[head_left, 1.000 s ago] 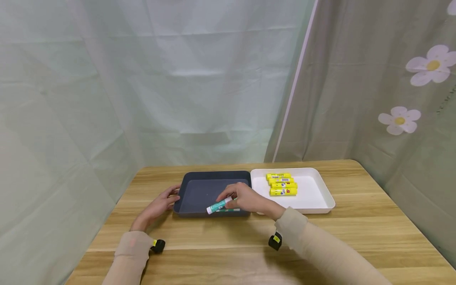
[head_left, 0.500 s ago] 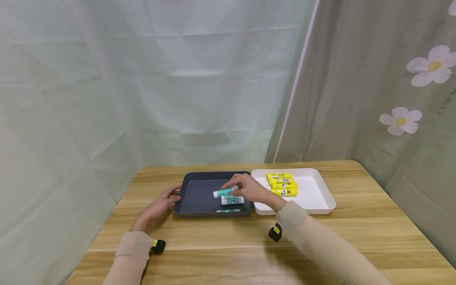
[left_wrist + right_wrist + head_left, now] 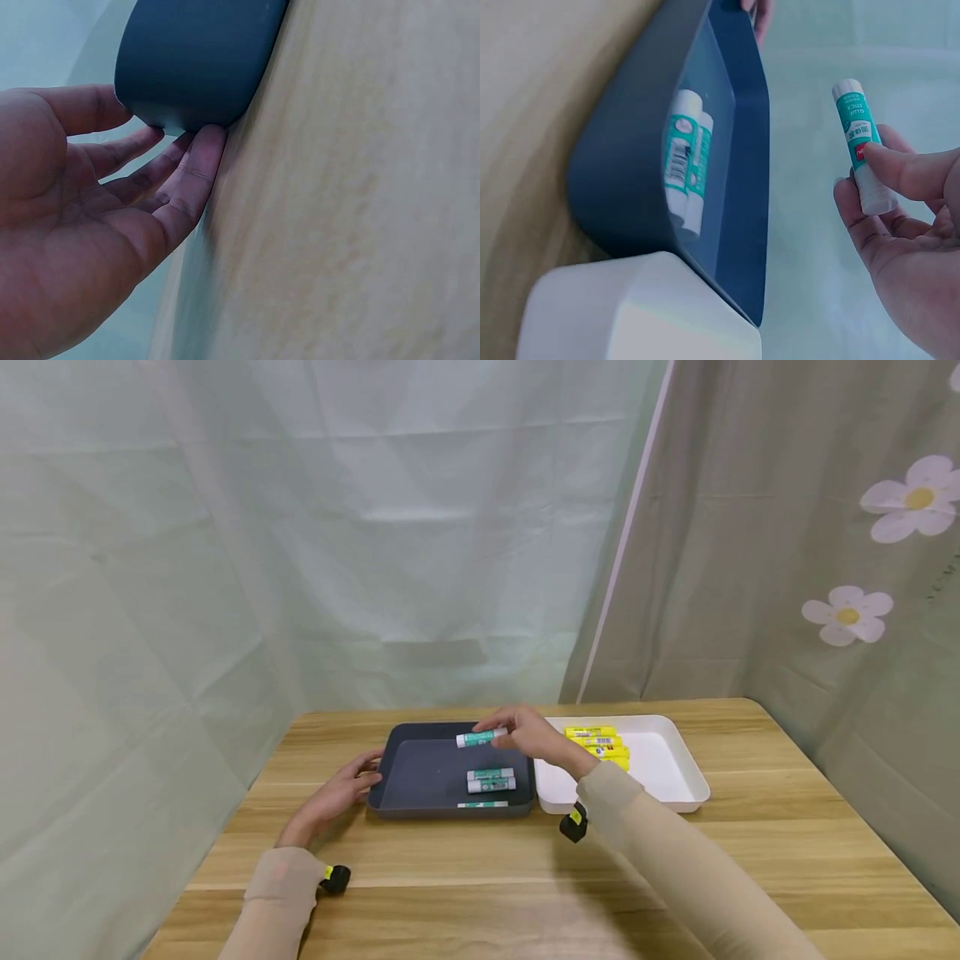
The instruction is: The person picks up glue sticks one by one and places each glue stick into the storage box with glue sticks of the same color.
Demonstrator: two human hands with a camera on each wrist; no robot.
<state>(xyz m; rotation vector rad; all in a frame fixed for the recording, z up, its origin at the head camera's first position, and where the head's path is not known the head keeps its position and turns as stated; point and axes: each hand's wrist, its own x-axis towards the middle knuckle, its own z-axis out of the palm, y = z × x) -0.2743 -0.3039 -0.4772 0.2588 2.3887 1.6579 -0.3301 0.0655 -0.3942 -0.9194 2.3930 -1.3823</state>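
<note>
My right hand (image 3: pixel 531 735) pinches a green and white glue stick (image 3: pixel 472 740) above the back right part of a dark grey tray (image 3: pixel 420 772). In the right wrist view, thumb and fingers grip the glue stick (image 3: pixel 855 124) near one end, its label showing. Two similar glue sticks (image 3: pixel 491 779) lie side by side on the tray floor; another (image 3: pixel 482 804) is mostly hidden behind the front wall. At the tray's left end is my left hand (image 3: pixel 347 787). Its fingertips touch the tray's outer wall (image 3: pixel 187 67) in the left wrist view, fingers extended.
A white tray (image 3: pixel 663 772) stands against the dark one on the right, with several yellow glue sticks (image 3: pixel 592 742) in it, partly covered by my right wrist. Both rest on a wooden table (image 3: pixel 450 885). Curtains (image 3: pixel 435 543) hang behind and beside it.
My right hand has raised the green glue stick from the tray's front toward its back and levelled it. The two glue sticks under it have come into view. My left hand stays put.
</note>
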